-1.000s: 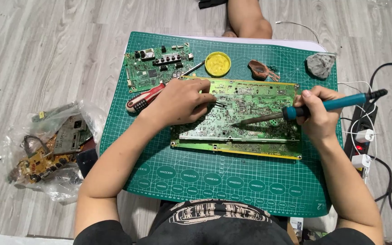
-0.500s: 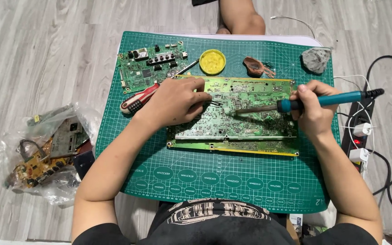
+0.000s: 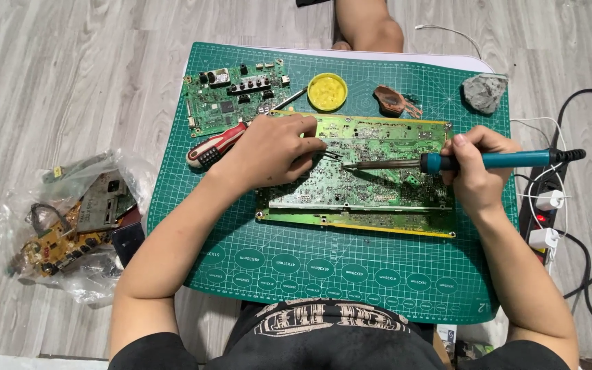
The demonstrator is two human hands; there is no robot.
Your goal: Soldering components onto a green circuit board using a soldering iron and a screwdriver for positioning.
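Observation:
A large green circuit board (image 3: 378,195) lies solder side up on a green cutting mat (image 3: 351,281). My left hand (image 3: 272,151) rests on the board's left end and pinches thin metal tweezers (image 3: 331,156), whose tips point right. My right hand (image 3: 477,175) grips a blue-handled soldering iron (image 3: 501,161) like a pen. Its long tip reaches left across the board to just beside the tweezer tips.
On the mat's far side lie a smaller circuit board (image 3: 231,103), a red and black screwdriver (image 3: 212,149), a round yellow tin (image 3: 327,91), a brown lump (image 3: 393,101) and a grey lump (image 3: 484,91). A power strip (image 3: 541,205) with cables sits right, a plastic bag of boards (image 3: 70,223) left, another person's leg (image 3: 368,24) behind.
The soldering iron's tip has crept a little left toward the tweezers. Both hands stay on the board, and the view has shifted slightly.

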